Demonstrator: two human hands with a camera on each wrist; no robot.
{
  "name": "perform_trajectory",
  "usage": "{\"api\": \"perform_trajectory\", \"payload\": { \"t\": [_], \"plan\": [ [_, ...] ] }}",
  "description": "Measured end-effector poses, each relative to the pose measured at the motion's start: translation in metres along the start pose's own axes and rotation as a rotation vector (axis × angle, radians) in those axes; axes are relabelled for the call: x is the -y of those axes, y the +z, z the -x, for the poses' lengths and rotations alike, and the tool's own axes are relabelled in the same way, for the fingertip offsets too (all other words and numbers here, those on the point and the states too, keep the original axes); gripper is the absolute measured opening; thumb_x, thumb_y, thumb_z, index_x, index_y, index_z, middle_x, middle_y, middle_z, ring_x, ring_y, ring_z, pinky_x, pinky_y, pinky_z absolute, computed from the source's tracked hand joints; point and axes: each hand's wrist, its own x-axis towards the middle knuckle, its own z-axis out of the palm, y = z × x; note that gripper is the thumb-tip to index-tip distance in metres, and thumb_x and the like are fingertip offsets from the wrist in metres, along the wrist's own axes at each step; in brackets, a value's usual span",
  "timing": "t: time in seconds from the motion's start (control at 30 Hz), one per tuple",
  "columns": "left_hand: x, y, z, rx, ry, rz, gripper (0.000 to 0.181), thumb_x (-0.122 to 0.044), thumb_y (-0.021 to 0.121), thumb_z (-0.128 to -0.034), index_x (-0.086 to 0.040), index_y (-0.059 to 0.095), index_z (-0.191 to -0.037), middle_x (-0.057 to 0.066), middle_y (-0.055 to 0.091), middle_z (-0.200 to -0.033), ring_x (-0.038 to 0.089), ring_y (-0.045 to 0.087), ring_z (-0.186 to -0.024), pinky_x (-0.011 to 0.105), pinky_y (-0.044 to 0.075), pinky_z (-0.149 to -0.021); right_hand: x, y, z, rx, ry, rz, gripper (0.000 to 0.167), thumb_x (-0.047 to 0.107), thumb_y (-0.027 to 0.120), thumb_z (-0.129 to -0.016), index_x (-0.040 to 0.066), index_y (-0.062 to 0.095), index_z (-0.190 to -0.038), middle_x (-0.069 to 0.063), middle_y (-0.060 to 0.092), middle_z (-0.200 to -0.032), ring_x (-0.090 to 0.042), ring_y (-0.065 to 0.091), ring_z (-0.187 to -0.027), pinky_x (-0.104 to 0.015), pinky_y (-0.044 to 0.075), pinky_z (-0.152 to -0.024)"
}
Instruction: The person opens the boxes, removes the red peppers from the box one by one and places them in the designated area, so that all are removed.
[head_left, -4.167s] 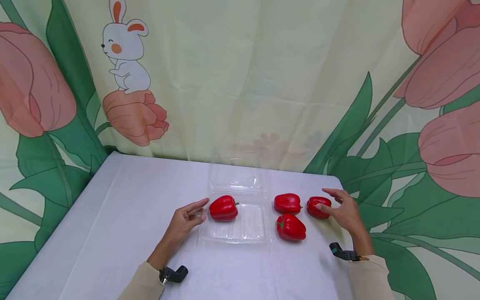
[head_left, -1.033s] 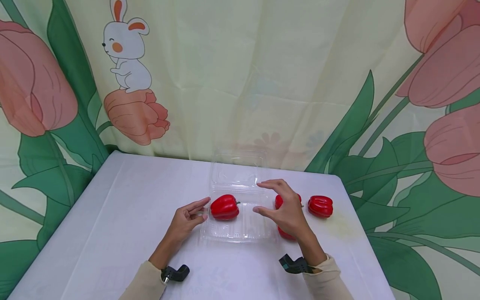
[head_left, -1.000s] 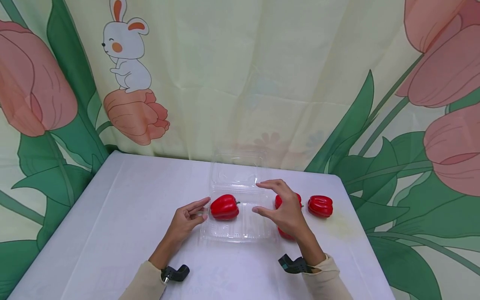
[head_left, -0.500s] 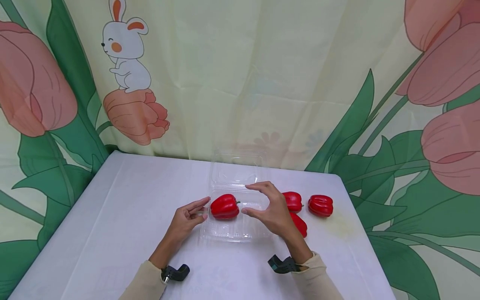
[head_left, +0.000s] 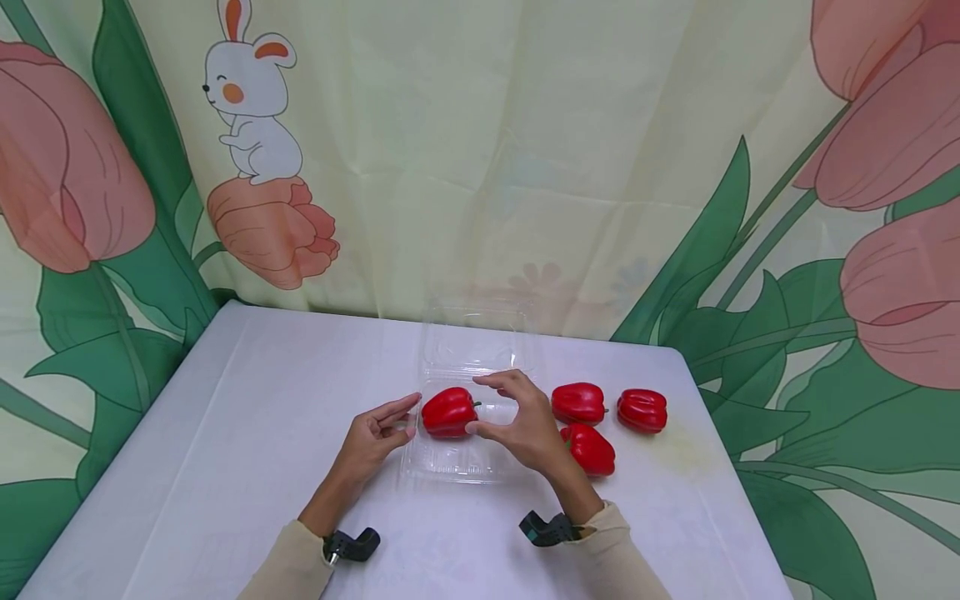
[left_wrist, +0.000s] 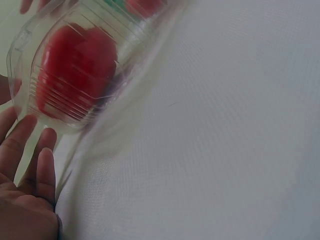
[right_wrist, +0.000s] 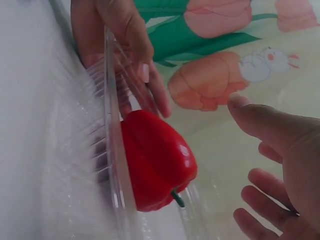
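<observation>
One red bell pepper with a green stem lies in the left half of a clear plastic clamshell container, whose lid is folded back. My left hand touches the container's left rim with fingers and thumb extended and apart. In the left wrist view its fingertips are close beside the container's wall. My right hand hovers over the right half of the container, thumb and fingers spread wide and holding nothing. Its thumb tip is close to the pepper's right side; the right wrist view shows a gap from the pepper.
Three more red bell peppers stand right of the container: one at the back, one in front and one farther right. A white cloth covers the table. A printed curtain hangs behind it.
My right hand has moved left from the far-right pepper to above the container, uncovering the two nearer peppers. My left hand and the pepper in the container have stayed in place.
</observation>
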Motion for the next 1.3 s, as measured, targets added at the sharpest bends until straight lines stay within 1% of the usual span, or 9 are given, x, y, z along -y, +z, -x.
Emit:
{"api": "perform_trajectory", "payload": {
  "t": [0.13,0.3,0.53,0.73,0.8,1.0,1.3],
  "plan": [
    [0.000,0.001,0.000,0.000,0.006,-0.002,0.055,-0.009,0.076,-0.0977,-0.014,0.061,-0.151,0.004,0.062,-0.155,0.028,0.063,-0.130,0.015,0.056,-0.092,-0.005,0.006,-0.002,0.028,0.016,-0.003,0.071,0.030,0.099,-0.073,0.027,0.070,-0.138,0.004,0.067,-0.136,-0.033,0.065,-0.127,-0.056,0.058,-0.104],
    [-0.001,0.000,0.000,0.004,0.010,0.000,0.055,-0.009,0.076,-0.0977,-0.014,0.061,-0.151,0.005,0.062,-0.155,0.024,0.064,-0.129,0.015,0.056,-0.093,-0.009,0.012,-0.004,0.066,0.053,-0.009,0.071,0.028,0.098,-0.076,0.025,0.069,-0.140,0.002,0.067,-0.136,-0.035,0.064,-0.129,-0.055,0.057,-0.107],
    [-0.002,0.000,0.001,0.007,0.004,-0.004,0.055,-0.010,0.076,-0.0981,-0.016,0.062,-0.151,0.004,0.062,-0.155,0.026,0.062,-0.132,0.015,0.055,-0.094,-0.009,0.020,-0.007,0.089,0.094,0.004,0.071,0.030,0.098,-0.075,0.026,0.068,-0.139,0.002,0.066,-0.136,-0.032,0.067,-0.125,-0.051,0.058,-0.106],
    [-0.003,0.001,0.001,0.006,-0.005,-0.002,0.055,-0.010,0.076,-0.0980,-0.016,0.061,-0.151,0.003,0.062,-0.155,0.027,0.062,-0.132,0.015,0.055,-0.094,-0.010,0.025,-0.010,0.116,0.111,0.015,0.071,0.029,0.098,-0.076,0.022,0.068,-0.141,0.001,0.067,-0.135,-0.029,0.068,-0.121,-0.049,0.058,-0.106],
    [-0.003,0.001,0.001,0.004,-0.011,0.000,0.055,-0.010,0.076,-0.0978,-0.016,0.062,-0.150,0.003,0.062,-0.155,0.027,0.062,-0.131,0.015,0.055,-0.093,-0.010,0.026,-0.011,0.126,0.114,0.014,0.071,0.028,0.097,-0.076,0.022,0.068,-0.141,0.001,0.067,-0.135,-0.027,0.068,-0.122,-0.049,0.059,-0.105],
    [-0.002,0.000,0.000,0.001,-0.021,0.000,0.055,-0.010,0.076,-0.0979,-0.017,0.062,-0.150,0.002,0.063,-0.154,0.027,0.062,-0.131,0.015,0.055,-0.094,-0.009,0.029,-0.013,0.150,0.137,-0.008,0.068,0.027,0.097,-0.077,0.024,0.068,-0.139,0.001,0.066,-0.136,-0.022,0.066,-0.124,-0.046,0.061,-0.101],
    [0.000,-0.001,0.000,0.007,-0.008,0.001,0.055,-0.011,0.076,-0.0983,-0.017,0.061,-0.151,0.003,0.061,-0.156,0.032,0.060,-0.137,0.014,0.054,-0.097,-0.011,0.033,-0.016,0.161,0.136,0.010,0.067,0.025,0.097,-0.078,0.024,0.069,-0.139,0.000,0.065,-0.134,-0.022,0.066,-0.121,-0.044,0.064,-0.095]
  ]
}}
